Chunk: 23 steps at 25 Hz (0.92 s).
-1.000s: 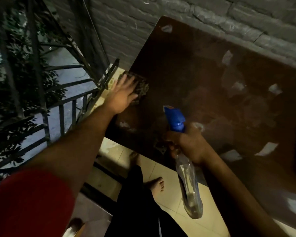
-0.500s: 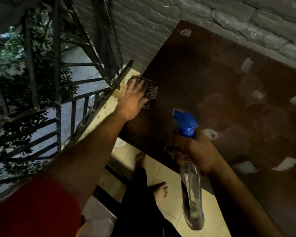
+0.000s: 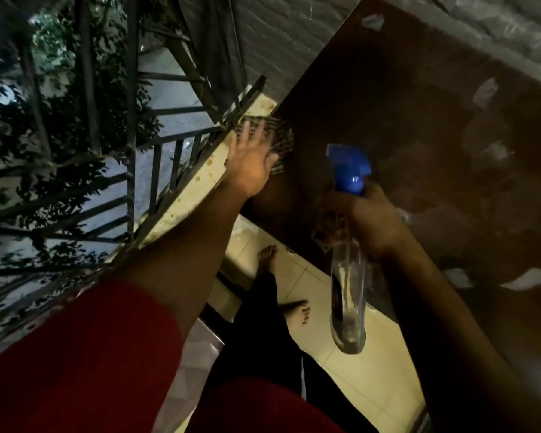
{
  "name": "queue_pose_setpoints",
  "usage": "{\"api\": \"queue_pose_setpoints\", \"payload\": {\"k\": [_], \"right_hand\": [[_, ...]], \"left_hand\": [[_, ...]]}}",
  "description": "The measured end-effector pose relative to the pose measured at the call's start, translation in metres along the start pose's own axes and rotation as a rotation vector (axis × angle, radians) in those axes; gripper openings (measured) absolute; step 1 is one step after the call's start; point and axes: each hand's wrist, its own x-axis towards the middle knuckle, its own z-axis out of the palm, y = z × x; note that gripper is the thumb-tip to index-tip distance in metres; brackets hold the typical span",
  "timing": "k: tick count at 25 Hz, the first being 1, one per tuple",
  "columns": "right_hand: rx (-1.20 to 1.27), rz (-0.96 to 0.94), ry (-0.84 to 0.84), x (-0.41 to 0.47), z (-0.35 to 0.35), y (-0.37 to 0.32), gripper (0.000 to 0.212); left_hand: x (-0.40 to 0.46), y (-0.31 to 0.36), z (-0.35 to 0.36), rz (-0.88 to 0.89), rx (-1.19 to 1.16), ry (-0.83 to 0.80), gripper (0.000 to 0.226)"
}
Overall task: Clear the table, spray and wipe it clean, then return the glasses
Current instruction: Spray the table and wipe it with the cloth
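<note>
Head view looks down on a dark brown glossy rectangular table [image 3: 403, 126] set against a grey brick wall [image 3: 294, 35], its surface carrying pale patches of reflected light. At the table's left edge, the left hand [image 3: 252, 165] lies flat with its fingers straight and spread, pressing down on a dark patterned cloth [image 3: 280, 137]; the fingers and the cloth are blurred, so the cloth's pattern cannot be made out clearly. The cloth sits on the tabletop right at the corner region nearest the black metal railing [image 3: 156, 170], beside a cream, stained ledge [image 3: 197, 185] that runs along the railing's foot. The right hand [image 3: 369, 220] is curled round the neck of a clear plastic spray bottle with a blue trigger head [image 3: 350, 170]; the blue head points up and away over the table, while the transparent body hangs down past the table's near edge, above the cream floor tiles [image 3: 350, 370]. Whether a finger rests on the trigger cannot be told. Both arms wear short red sleeves [image 3: 85, 354]. Below, between the arms, dark trousers [image 3: 263, 332] and two bare feet [image 3: 297, 309] stand on the tiles. Beyond the railing, green foliage [image 3: 53, 98] and a pale paved ground show.
</note>
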Motion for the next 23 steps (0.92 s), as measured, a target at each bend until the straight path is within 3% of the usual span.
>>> {"api": "queue_pose_setpoints", "payload": {"k": [3,5,7,10,12,16,18,23], "right_hand": [[-0.051,-0.051,0.044,-0.008,-0.009,-0.003,0.020],[-0.016,-0.056,0.057,-0.018,-0.018,-0.004,0.014],[-0.022,-0.071,0.081,-0.025,-0.025,-0.003,0.013],[-0.027,-0.109,0.099,-0.027,-0.032,0.000,0.013],[-0.025,-0.095,0.101,-0.029,-0.035,0.003,0.014],[0.000,-0.103,0.129,-0.033,-0.040,0.006,0.014],[0.026,-0.091,0.140,-0.035,-0.043,0.009,0.016],[0.034,-0.074,0.153,-0.034,-0.050,0.016,0.025]], "left_hand": [[-0.075,0.018,0.030,0.350,0.142,-0.038,0.050],[-0.114,0.002,0.035,0.464,0.113,-0.091,0.055],[-0.088,-0.016,0.022,0.376,0.098,-0.052,0.058],[-0.020,-0.014,-0.003,0.071,-0.010,-0.042,0.056],[-0.017,0.011,-0.002,0.030,0.051,-0.020,0.053],[-0.113,0.035,0.028,0.486,0.034,-0.060,0.052],[-0.104,0.014,0.020,0.556,0.077,-0.071,0.054],[0.008,0.003,-0.012,0.081,0.026,-0.065,0.052]]}}
